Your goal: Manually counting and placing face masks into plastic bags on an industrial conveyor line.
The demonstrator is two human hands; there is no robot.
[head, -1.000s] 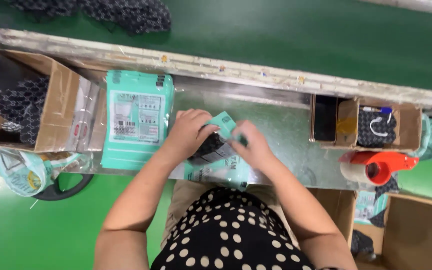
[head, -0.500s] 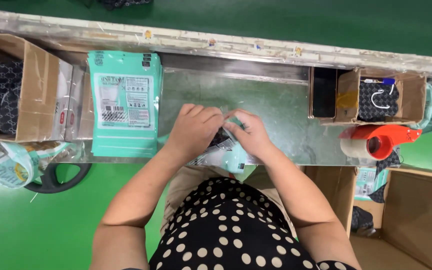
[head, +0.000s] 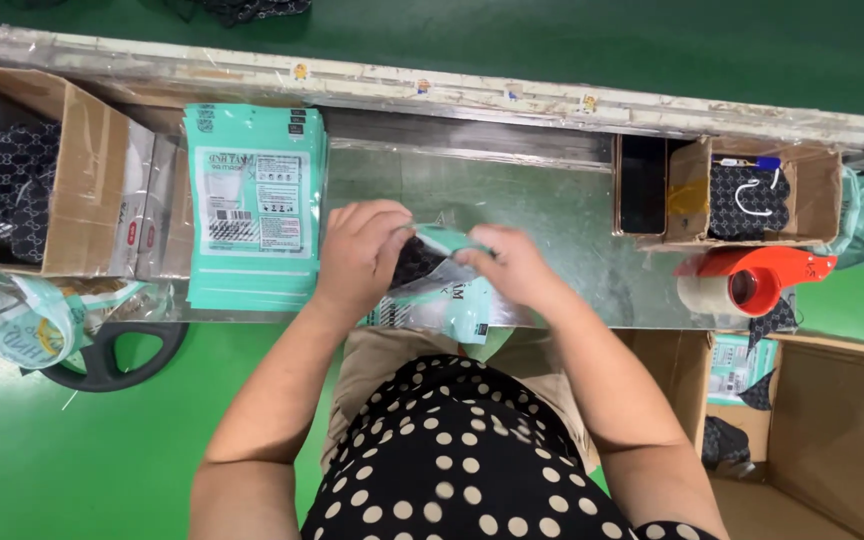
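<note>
At the far left, an open cardboard box (head: 82,190) is sitting on the metal surface (head: 542,210), with dark patterned fabric (head: 7,185) showing inside it; its left part is running out of the frame. Just beside it, a stack of teal pouches (head: 255,205) is lying flat with printed labels facing up.

In the middle, the left hand (head: 362,255) is pressing a dark patterned item (head: 418,262) into the mouth of a teal pouch (head: 447,300), its fingers curled around the item and the pouch's upper edge. The right hand (head: 512,268) is gripping the pouch's opposite edge, fingers pinched on it and holding the opening apart. The pouch is lying at the near edge of the surface, directly in front of the person, partly overhanging it.

By the look of it, the step in hand is filling the pouch: the item appears only partly in. The next move would seem to call for sliding it fully down while the right hand is keeping the mouth open.

To the right, a small divided box (head: 752,195) is holding more dark fabric, and an orange tape dispenser (head: 752,280) is resting near it.

How deep the item is sitting cannot be told, since both hands are covering the opening. The lower boxes at the right are cut off.
</note>
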